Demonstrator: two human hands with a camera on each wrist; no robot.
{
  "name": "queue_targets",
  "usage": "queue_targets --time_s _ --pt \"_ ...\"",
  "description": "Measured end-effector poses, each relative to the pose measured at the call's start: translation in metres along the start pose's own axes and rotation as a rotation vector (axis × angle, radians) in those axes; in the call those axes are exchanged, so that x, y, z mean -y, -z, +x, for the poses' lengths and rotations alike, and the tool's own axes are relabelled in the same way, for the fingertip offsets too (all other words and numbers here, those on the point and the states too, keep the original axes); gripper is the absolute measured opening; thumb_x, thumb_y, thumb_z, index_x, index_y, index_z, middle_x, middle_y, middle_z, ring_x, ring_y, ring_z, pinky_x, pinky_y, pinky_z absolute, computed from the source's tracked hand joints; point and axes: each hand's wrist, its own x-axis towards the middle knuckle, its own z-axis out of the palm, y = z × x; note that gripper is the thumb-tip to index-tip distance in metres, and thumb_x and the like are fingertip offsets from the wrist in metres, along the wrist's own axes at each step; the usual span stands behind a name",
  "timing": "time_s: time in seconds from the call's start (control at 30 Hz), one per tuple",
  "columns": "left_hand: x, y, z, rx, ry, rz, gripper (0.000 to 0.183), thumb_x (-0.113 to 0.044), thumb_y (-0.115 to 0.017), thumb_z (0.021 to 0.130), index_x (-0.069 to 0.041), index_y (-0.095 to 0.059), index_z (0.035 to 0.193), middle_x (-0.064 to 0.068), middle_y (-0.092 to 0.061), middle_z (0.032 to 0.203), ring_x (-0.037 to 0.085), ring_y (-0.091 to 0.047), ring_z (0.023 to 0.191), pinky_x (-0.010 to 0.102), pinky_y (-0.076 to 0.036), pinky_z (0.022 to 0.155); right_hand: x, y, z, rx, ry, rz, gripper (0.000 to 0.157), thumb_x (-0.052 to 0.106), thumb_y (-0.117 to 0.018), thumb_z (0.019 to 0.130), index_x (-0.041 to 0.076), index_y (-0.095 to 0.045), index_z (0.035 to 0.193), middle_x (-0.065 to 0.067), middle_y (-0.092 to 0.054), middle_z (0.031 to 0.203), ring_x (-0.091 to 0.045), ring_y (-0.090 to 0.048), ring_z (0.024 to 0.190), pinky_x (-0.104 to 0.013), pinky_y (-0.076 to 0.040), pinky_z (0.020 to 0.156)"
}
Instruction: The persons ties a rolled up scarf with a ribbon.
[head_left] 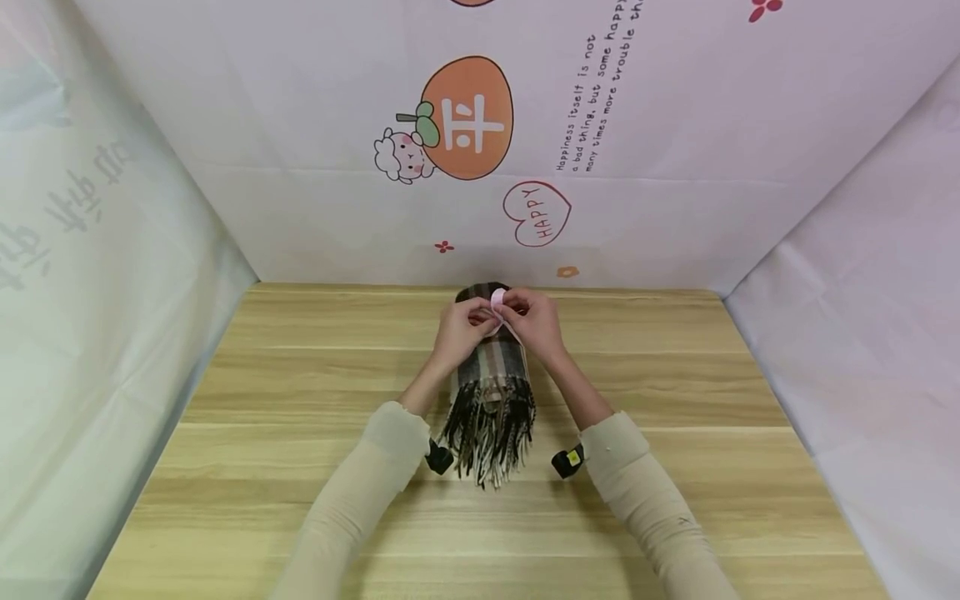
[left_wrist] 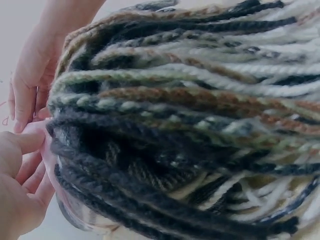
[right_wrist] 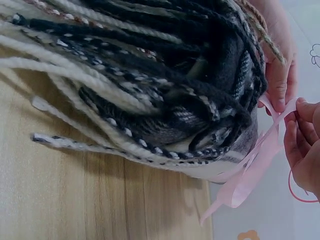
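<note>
A rolled plaid scarf (head_left: pixel 491 362) in brown, grey and black lies lengthwise near the table's back edge, its long fringe (head_left: pixel 486 437) pointing toward me. A pink ribbon (right_wrist: pixel 245 182) runs round the roll, and a loose tail of it hangs at one side in the right wrist view. Above the scarf, my left hand (head_left: pixel 459 329) pinches the ribbon between thumb and fingers. Close beside it, my right hand (head_left: pixel 538 321) pinches another part of the ribbon, which forms a small loop standing up between the hands. Fringe hides part of the ribbon in the left wrist view.
Under the scarf is a wood-grain table (head_left: pixel 300 492). A white printed backdrop (head_left: pixel 315 208) rises right behind its back edge, with white sheets on the left and right. Black wrist cameras (head_left: pixel 567 461) sit at both cuffs.
</note>
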Motion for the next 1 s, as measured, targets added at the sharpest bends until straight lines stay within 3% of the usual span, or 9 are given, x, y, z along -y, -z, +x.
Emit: queue_targets --time_s 0.3,0.43,0.6,0.7,0.87,1.0 --pt "0.003 -0.001 0.002 0.017 0.013 -0.057 0.013 -0.009 -0.072 0.092 0.000 -0.073 0.100 0.017 -0.075 0.095 0.026 -0.074 0.086 0.028 -0.059 0.074 0.000 -0.001 -0.001 -0.032 0.063 -0.013 0.009 0.009 -0.074 0.090 0.001 -0.073 0.089 -0.014 -0.072 0.081 -0.021 -0.061 0.071 -0.020 -0.047 0.062" --pt "0.003 -0.002 0.002 0.020 0.025 -0.059 0.010 -0.009 -0.070 0.093 0.000 -0.073 0.097 0.017 -0.075 0.095 0.025 -0.073 0.087 0.028 -0.059 0.075 -0.003 0.002 -0.001 -0.014 0.046 0.010 0.009 0.010 -0.072 0.092 0.002 -0.074 0.094 -0.015 -0.071 0.087 -0.021 -0.060 0.075 -0.019 -0.046 0.062" --pt "0.003 -0.001 0.001 0.030 0.028 -0.039 0.010 -0.009 -0.068 0.094 0.000 -0.071 0.096 0.017 -0.075 0.094 0.025 -0.072 0.086 0.028 -0.058 0.074 -0.013 0.009 -0.003 0.039 -0.020 0.025 0.015 0.007 -0.063 0.097 0.004 -0.075 0.105 -0.014 -0.072 0.108 -0.023 -0.064 0.089 -0.020 -0.048 0.065" --pt "0.003 0.001 0.002 0.035 0.030 -0.026 0.009 -0.009 -0.068 0.094 0.000 -0.071 0.096 0.017 -0.075 0.094 0.025 -0.071 0.087 0.029 -0.058 0.076 -0.019 0.013 -0.003 0.099 -0.008 -0.005 0.020 0.001 -0.058 0.097 0.003 -0.073 0.110 -0.016 -0.071 0.117 -0.028 -0.065 0.092 -0.023 -0.049 0.066" --pt "0.004 0.001 0.002 0.050 0.037 -0.028 0.010 -0.010 -0.068 0.095 -0.001 -0.070 0.097 0.017 -0.074 0.096 0.026 -0.071 0.088 0.030 -0.058 0.077 -0.024 0.019 -0.002 0.232 0.034 -0.084 0.025 0.003 -0.061 0.096 0.002 -0.070 0.119 -0.018 -0.070 0.118 -0.033 -0.066 0.090 -0.035 -0.053 0.070" --pt "0.005 0.000 0.003 0.062 0.028 -0.051 0.009 -0.010 -0.067 0.095 -0.001 -0.069 0.096 0.017 -0.074 0.094 0.022 -0.070 0.084 0.025 -0.056 0.073 -0.028 0.021 0.000 0.274 0.080 -0.169 0.025 0.008 -0.064 0.095 0.003 -0.070 0.119 -0.016 -0.071 0.112 -0.030 -0.063 0.097 -0.041 -0.052 0.076"
